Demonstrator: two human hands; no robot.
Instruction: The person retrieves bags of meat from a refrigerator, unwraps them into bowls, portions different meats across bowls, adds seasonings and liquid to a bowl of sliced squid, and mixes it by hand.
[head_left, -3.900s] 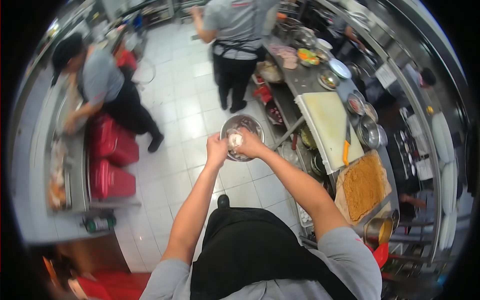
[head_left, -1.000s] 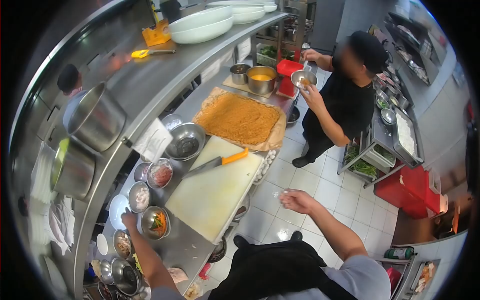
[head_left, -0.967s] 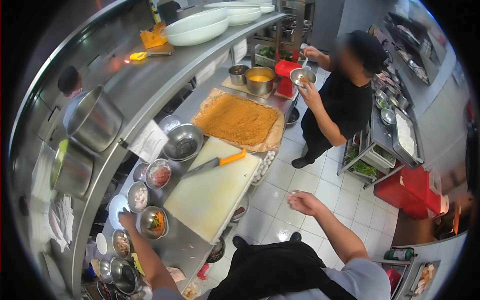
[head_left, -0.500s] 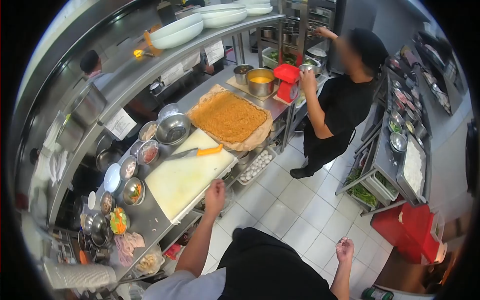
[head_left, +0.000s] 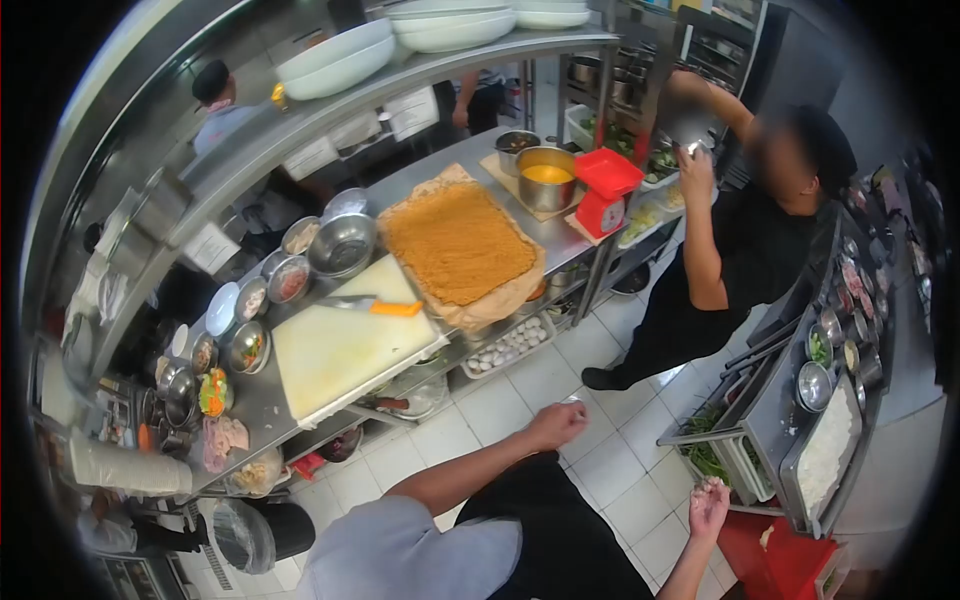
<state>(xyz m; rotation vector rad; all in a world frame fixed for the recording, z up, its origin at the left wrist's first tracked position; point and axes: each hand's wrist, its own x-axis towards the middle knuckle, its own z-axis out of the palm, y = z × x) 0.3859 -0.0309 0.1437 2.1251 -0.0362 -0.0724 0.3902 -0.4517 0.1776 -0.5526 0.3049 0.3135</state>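
Note:
My left hand [head_left: 557, 425] is over the tiled floor in front of the worktable. Its fingers are curled in, and I see nothing in them. Farther right and lower, my right hand [head_left: 709, 508] hangs loosely bent, with pale residue on the fingers and nothing held. The nearest work surface to my left hand carries a white cutting board [head_left: 340, 355]. A knife with an orange handle [head_left: 396, 309] lies on the board. Behind it, a wide orange-brown crumbly layer [head_left: 455, 240] is spread on brown paper [head_left: 478, 317].
Metal bowls [head_left: 342, 245] of ingredients line the table's left side. A pot of yellow liquid [head_left: 547, 180] and a red scale [head_left: 605, 195] stand at the far end. A co-worker in black [head_left: 745, 240] stands beyond. The right-hand counter bears a white-filled tray [head_left: 825, 455].
My left hand has moved right, away from the cutting board's edge. The view has turned left, bringing a lined bin into sight. The co-worker's arms are now raised.

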